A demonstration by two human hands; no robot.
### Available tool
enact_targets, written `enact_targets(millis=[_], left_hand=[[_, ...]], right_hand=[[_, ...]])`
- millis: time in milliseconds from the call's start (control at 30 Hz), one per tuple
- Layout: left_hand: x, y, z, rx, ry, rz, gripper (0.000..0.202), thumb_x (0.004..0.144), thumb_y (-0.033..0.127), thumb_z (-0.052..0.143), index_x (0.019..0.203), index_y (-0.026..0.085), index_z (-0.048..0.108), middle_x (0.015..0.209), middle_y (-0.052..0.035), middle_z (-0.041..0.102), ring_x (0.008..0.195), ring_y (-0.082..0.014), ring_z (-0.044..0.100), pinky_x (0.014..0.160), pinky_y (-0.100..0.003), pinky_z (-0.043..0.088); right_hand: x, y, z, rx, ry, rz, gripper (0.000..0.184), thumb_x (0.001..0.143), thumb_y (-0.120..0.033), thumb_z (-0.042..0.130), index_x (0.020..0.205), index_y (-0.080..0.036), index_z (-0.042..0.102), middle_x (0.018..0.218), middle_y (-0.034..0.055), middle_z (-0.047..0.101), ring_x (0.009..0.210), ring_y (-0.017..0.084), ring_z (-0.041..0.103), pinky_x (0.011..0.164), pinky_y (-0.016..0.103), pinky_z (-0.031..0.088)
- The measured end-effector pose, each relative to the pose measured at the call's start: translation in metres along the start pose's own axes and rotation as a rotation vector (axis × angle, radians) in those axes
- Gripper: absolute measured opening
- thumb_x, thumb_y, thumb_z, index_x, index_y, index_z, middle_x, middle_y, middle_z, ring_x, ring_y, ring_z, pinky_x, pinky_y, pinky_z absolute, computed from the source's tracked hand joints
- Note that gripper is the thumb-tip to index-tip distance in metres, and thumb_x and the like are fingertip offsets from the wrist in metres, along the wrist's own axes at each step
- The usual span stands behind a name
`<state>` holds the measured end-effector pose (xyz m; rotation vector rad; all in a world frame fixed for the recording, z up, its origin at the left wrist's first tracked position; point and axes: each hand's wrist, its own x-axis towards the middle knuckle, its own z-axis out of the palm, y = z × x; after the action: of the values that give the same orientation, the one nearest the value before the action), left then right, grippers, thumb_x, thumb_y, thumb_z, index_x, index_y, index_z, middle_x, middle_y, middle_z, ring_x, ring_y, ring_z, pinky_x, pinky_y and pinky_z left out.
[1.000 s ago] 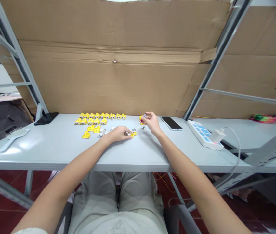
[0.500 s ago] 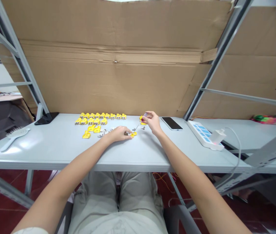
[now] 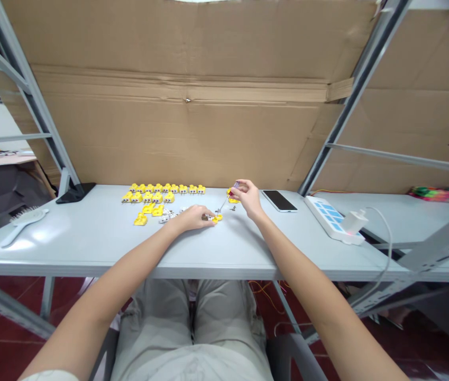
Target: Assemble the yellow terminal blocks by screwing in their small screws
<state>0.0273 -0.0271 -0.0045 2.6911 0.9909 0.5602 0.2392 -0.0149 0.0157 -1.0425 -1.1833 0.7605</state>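
My right hand [image 3: 247,197] is closed around the handle of a screwdriver [image 3: 225,202], whose thin shaft slants down to the left. The tip is at some small metal screws [image 3: 218,211] on the table. Close by, my left hand [image 3: 196,217] pinches a small yellow plastic part [image 3: 217,218] against the tabletop; the fingers cover some of it. Another yellow part [image 3: 232,196] lies behind the screwdriver, partly hidden by my right hand. A few more screws [image 3: 232,208] lie just right of the tip. White parts [image 3: 167,216] are beside my left hand.
Rows of yellow parts [image 3: 158,198] stand at the back left of the table [image 3: 224,248]. A phone [image 3: 280,201] and a white power strip [image 3: 333,219] with a plugged charger [image 3: 353,222] lie to the right. A hairbrush [image 3: 25,224] is at far left. Cardboard [image 3: 192,137] stands behind.
Almost nothing differs. My right hand and the screwdriver have shifted very slightly, while my left hand keeps its place on the yellow part.
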Motion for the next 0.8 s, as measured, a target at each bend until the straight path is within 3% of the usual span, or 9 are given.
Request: enact_targets(millis=[800], left_hand=[[-0.0002,0.0032,-0.0015,-0.002,-0.008,-0.034,0.032,0.082,0.035,0.070,0.109,0.018,0.074,0.103,-0.0088,0.074,0.085,-0.0197,0.068,0.080,-0.025,0.048]], right_hand=[[-0.0044,-0.0051,0.0008,-0.009,-0.063,-0.026,0.039,0.062,-0.028,0.073,0.094,-0.021,0.053,0.070,-0.0028,0.064,0.067,0.016,0.066,0.071,0.038,0.062]])
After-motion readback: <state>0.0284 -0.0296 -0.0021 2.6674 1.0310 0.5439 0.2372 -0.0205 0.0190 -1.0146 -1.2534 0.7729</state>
